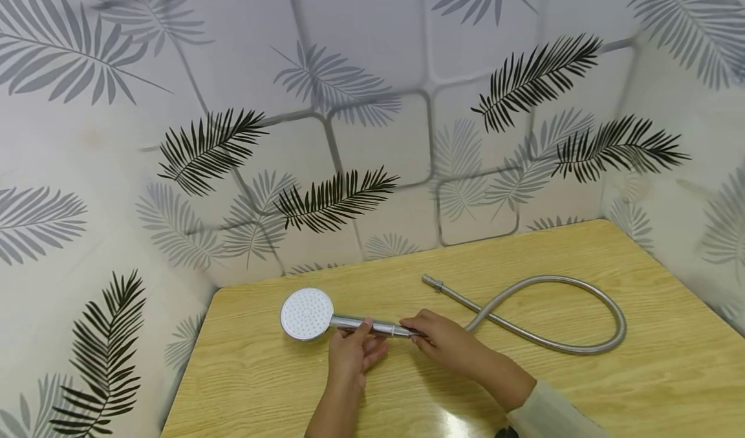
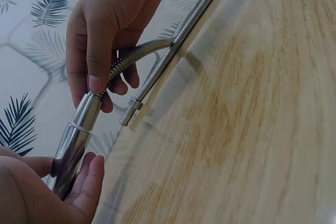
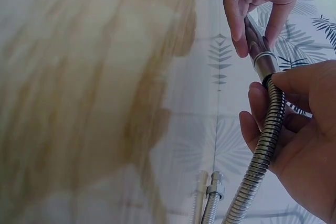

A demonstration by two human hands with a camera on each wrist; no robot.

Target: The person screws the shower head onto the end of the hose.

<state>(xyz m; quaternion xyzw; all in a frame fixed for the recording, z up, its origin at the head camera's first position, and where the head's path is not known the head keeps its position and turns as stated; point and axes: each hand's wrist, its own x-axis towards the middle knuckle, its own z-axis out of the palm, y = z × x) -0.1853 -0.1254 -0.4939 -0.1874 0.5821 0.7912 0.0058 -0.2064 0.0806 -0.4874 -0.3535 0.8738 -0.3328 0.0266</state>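
Note:
A chrome shower head [image 1: 306,314] with a round white spray face points left in the head view, its face turned up. My left hand [image 1: 349,355] holds its handle [image 1: 361,324], thumb on top and fingers beneath. At the handle's end, my right hand [image 1: 448,342] pinches the flexible metal shower hose [image 3: 268,135] right by the conical end fitting [image 2: 88,109]. Fitting and handle stand in one line, joined. From there the hose loops to the right and crosses itself. Its free end, with a metal nut [image 1: 433,283], lies behind the right hand.
The hose loop [image 1: 619,325] lies on the light wooden table [image 1: 250,373]. Walls with a leaf pattern [image 1: 372,140] rise directly behind the table and along its sides. A small dark object [image 1: 506,433] shows at the bottom edge near the right sleeve [image 1: 550,412].

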